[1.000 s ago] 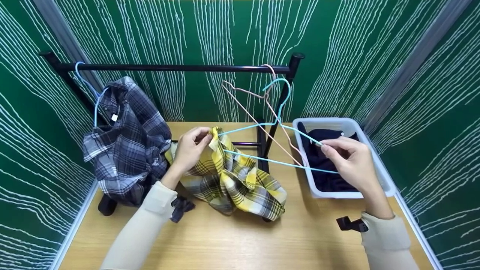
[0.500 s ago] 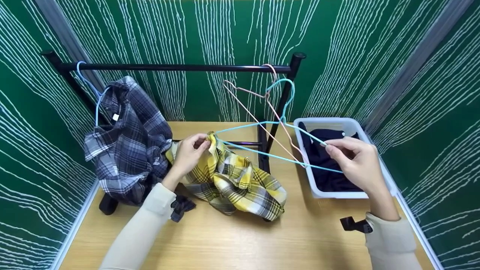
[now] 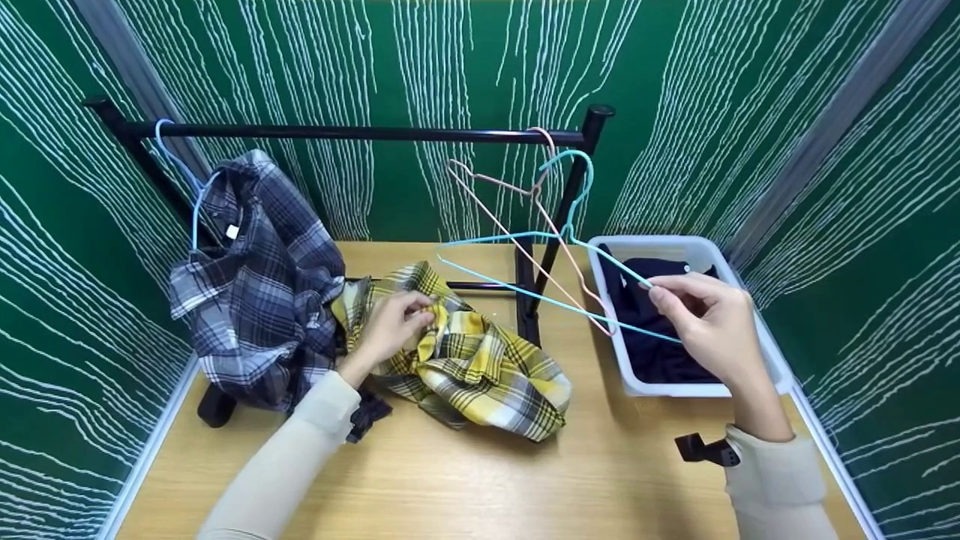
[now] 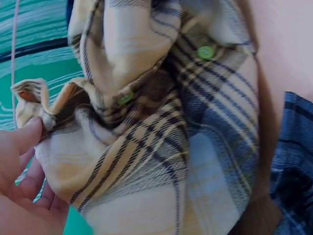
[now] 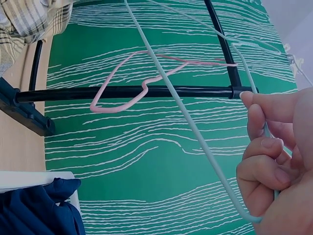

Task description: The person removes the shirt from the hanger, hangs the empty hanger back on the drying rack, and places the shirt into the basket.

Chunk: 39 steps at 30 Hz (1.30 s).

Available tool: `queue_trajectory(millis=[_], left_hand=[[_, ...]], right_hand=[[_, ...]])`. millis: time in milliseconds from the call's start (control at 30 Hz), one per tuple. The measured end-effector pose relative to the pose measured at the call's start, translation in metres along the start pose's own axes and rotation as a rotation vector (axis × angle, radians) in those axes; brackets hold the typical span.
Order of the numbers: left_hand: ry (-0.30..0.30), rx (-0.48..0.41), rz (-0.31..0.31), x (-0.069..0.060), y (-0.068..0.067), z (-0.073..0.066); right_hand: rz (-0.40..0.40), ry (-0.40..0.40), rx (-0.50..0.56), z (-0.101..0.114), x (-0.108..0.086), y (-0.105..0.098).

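The yellow shirt (image 3: 517, 382) lies rumpled on the desk (image 3: 480, 487), left of the middle and nearer the back edge than the right one. A fold of it is pinched by the left hand (image 3: 391, 326), thumb against curled fingers; whether that fold is collar or front opening cannot be told. The blue hanger (image 5: 181, 105) is held in the air by the right hand (image 3: 709, 322), one sloping arm gripped between thumb and bent fingers, its far end free of cloth. Beyond it a pink hanger (image 5: 115, 109) hangs from the rail (image 3: 360, 133).

The shirt is judged light, soft and limp: not easily harmed, but apt to slump wherever it is not supported. It would best be taken by the neck edge or a shoulder seam, so that the opening is spread; the loose folds near the green button (image 4: 206, 52) could snag. The hanger looks thin, smooth and fairly stiff, and is likely to twist in a pinch by one arm; a hold nearer the neck should steady it.

A grey shirt (image 3: 262, 300) is hung over the desk's left side, and a bin (image 3: 667, 390) of dark cloth (image 3: 645, 364) is set by its back right corner.
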<state>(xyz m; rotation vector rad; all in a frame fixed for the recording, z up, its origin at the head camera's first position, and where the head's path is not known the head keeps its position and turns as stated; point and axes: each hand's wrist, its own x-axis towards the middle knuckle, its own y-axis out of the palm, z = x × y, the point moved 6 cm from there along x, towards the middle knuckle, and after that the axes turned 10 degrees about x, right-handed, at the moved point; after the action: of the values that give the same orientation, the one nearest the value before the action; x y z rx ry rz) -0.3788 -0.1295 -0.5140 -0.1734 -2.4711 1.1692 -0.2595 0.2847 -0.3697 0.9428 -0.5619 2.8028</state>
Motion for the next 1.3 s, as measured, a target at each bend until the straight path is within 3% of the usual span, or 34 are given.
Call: queue_trajectory(millis=[233,300,400,467,533,800,933,1033,1100,1300], left_hand=[[0.073,0.018,0.166,-0.007,0.014,-0.004],[0.073,0.034,0.216,-0.008,0.013,-0.006],[0.098,0.081,0.235,-0.007,0.001,-0.013],[0.103,0.115,0.207,-0.004,-0.014,-0.022],[0.118,0.137,0.135,0.001,-0.033,-0.032],[0.269,0.199,-0.311,0.029,-0.125,-0.072],[0.294,0.262,-0.463,0.045,-0.172,-0.091],[0.278,0.308,-0.506,0.061,-0.201,-0.098],[0.251,0.35,-0.501,0.072,-0.217,-0.1],[0.138,0.49,-0.358,0.1,-0.244,-0.086]], right_hand=[[-0.016,0.046,0.017,0.001,-0.001,0.003],[-0.019,0.048,0.016,0.001,-0.001,0.004],[-0.03,0.049,0.011,0.0,-0.002,0.004],[-0.037,0.053,0.009,0.0,-0.001,0.005],[-0.042,0.059,0.007,0.001,-0.001,0.006],[-0.032,0.062,-0.005,0.003,-0.001,0.012],[-0.033,0.045,-0.012,0.007,-0.001,0.015],[-0.038,0.054,-0.012,0.008,-0.001,0.016],[-0.04,0.065,-0.014,0.008,-0.001,0.016],[-0.049,0.075,-0.013,0.009,-0.001,0.017]])
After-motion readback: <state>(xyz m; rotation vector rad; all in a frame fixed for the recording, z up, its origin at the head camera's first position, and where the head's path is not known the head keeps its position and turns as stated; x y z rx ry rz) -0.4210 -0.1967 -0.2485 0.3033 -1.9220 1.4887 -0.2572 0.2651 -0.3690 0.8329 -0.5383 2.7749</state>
